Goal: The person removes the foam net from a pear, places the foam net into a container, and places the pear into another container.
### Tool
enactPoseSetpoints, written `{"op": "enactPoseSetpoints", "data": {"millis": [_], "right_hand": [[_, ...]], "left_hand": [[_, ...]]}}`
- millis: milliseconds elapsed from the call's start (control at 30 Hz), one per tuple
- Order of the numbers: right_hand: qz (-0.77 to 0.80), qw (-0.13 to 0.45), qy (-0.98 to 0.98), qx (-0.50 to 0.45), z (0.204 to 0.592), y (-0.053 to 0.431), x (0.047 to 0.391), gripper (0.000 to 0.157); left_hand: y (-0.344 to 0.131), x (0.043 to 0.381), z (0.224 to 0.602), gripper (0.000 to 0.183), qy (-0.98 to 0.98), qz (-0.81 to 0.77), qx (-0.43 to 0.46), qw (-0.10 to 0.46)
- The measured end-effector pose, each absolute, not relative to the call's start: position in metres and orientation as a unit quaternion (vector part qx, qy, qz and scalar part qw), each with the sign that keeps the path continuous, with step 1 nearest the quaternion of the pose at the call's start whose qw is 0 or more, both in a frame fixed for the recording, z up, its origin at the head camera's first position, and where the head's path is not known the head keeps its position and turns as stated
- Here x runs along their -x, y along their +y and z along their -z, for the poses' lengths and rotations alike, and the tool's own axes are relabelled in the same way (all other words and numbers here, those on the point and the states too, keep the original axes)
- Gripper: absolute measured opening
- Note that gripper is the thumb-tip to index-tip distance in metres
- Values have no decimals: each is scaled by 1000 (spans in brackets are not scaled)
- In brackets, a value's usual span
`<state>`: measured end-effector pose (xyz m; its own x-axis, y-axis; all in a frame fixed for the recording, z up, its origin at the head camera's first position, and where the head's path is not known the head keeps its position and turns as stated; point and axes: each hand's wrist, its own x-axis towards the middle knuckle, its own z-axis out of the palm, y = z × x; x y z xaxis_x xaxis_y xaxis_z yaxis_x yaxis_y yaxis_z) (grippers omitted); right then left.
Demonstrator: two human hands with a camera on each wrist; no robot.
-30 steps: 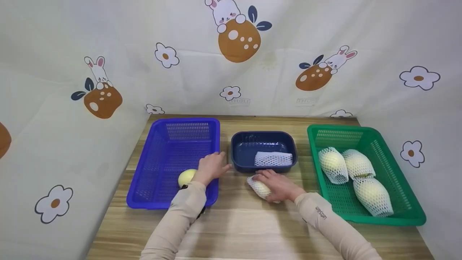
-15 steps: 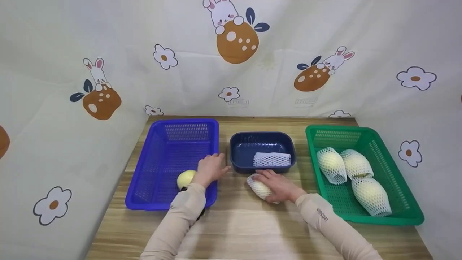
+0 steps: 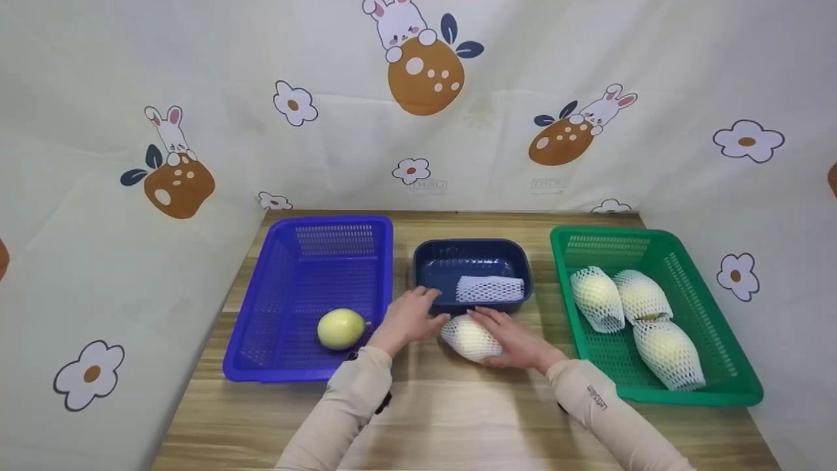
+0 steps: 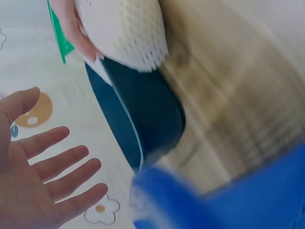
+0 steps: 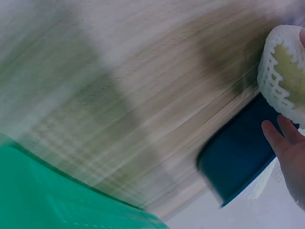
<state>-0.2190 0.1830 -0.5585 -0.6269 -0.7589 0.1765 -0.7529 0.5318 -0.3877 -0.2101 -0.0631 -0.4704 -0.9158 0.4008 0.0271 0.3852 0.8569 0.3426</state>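
Note:
A pale yellow-green fruit in a white foam net sleeve (image 3: 472, 339) lies on the table in front of the navy bowl. My right hand (image 3: 522, 341) holds it from the right, thumb at the near side and fingers at the far side. In the right wrist view the netted fruit (image 5: 281, 71) shows bare skin at one end of its sleeve. My left hand (image 3: 409, 320) hovers just left of the fruit, near the bowl's front left corner. Its fingers are spread and hold nothing in the left wrist view, where the left hand (image 4: 43, 176) shows its palm.
A blue basket (image 3: 245, 314) at the left holds one bare fruit (image 3: 341, 329). The navy bowl (image 3: 425, 261) in the middle holds an unfilled foam net sleeve (image 3: 490, 288). At the right, a green basket (image 3: 719, 327) holds three netted fruits (image 3: 668, 353).
My left hand has moved right, from over the blue basket's right rim toward the netted fruit, uncovering the bare fruit. The right hand still holds the netted fruit in about the same place.

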Motion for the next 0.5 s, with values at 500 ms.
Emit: {"op": "enactPoseSetpoints", "data": {"millis": [500], "right_hand": [[249, 19, 877, 410, 558, 192, 209, 82]], "left_hand": [[-33, 199, 537, 68, 940, -274, -188, 76]]}}
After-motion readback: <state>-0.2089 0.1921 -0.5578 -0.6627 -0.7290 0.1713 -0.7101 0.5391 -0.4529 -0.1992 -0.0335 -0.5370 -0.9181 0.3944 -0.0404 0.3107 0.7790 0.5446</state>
